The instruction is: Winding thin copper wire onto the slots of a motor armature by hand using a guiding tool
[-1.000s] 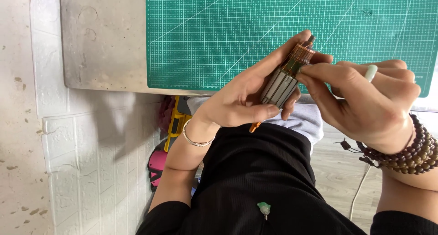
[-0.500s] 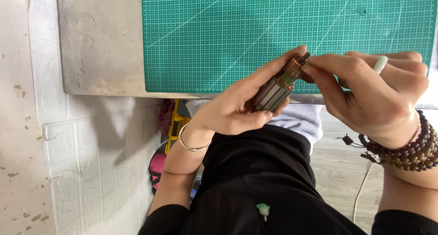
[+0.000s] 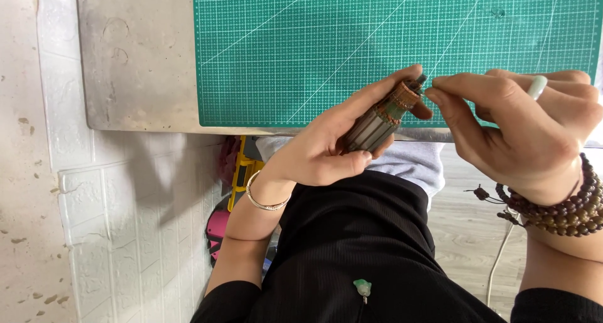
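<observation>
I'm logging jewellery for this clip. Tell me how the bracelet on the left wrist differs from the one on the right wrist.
The left wrist bracelet is a single thin, smooth silver-coloured band; the right wrist bracelet is made of round dark brown beads, wound in several rows. The silver band looks slim and bare, while the beaded one is bulky, with small tassels or knots hanging from it. Both sit just behind the hand, above a black sleeve.

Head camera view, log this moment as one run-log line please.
left hand: grips motor armature | right hand: fingertips pinch its shaft tip | place: over green cutting mat edge | wrists: silver bangle, bead bracelet
</observation>
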